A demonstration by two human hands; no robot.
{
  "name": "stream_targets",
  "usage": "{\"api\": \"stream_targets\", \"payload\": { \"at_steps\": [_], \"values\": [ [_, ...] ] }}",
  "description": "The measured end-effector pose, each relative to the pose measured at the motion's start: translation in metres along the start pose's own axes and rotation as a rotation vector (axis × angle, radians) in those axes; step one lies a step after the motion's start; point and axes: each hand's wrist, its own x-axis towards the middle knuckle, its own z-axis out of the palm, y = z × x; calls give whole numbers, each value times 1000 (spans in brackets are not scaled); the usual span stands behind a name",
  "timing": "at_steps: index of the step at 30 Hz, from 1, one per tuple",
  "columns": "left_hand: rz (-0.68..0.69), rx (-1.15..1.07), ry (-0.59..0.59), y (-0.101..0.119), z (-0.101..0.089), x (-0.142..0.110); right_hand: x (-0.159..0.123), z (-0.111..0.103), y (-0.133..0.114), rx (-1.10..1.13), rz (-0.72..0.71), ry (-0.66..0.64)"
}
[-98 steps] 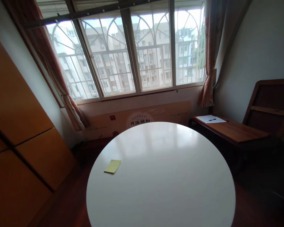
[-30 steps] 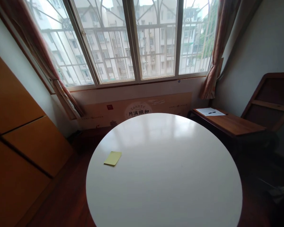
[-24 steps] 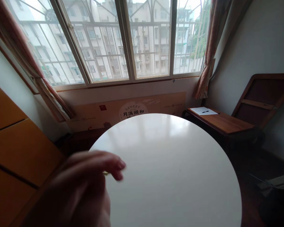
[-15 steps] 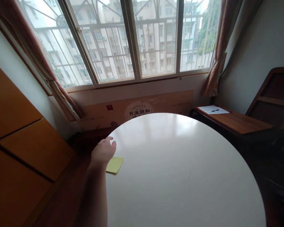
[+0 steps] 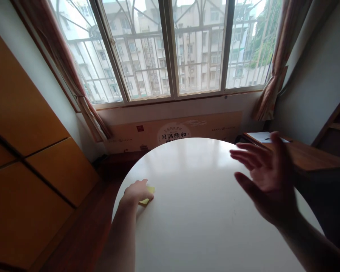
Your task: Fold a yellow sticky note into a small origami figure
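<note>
On the left side of the white round table [image 5: 198,226] lies a pad of yellow sticky notes [image 5: 144,201]. My left hand [image 5: 136,191] is over the pad, thumb at its right side and fingers at its far side, closed around it. Part of the pad is hidden under the hand; whether it is lifted off the table I cannot tell. My right hand [image 5: 268,181] is raised above the table's right side, palm turned to the left, fingers and thumb apart, with nothing in it.
Behind the right hand stands a wooden side table [image 5: 308,155] with white paper [image 5: 256,136] and a dark pen on it. Orange cabinets [image 5: 39,139] stand at left. A long box with printed characters [image 5: 174,130] rests below the barred window [image 5: 198,56].
My left hand has come down from beyond the sticky note pad onto it and closed around it. My right hand has entered from the right. The view has swung slightly left.
</note>
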Motion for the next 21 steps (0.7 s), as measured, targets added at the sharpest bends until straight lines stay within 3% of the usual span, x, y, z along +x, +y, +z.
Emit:
{"api": "stream_targets", "payload": {
  "at_steps": [5,9,21],
  "values": [
    [-47,-2,62,-1,6,10,-26,36,57,120,232,-51],
    [-109,-34,112,-3,6,15,-50,46,88,85,313,-146],
    [-193,-129,189,-11,8,25,-65,55,85,99,308,-343]
  ]
}}
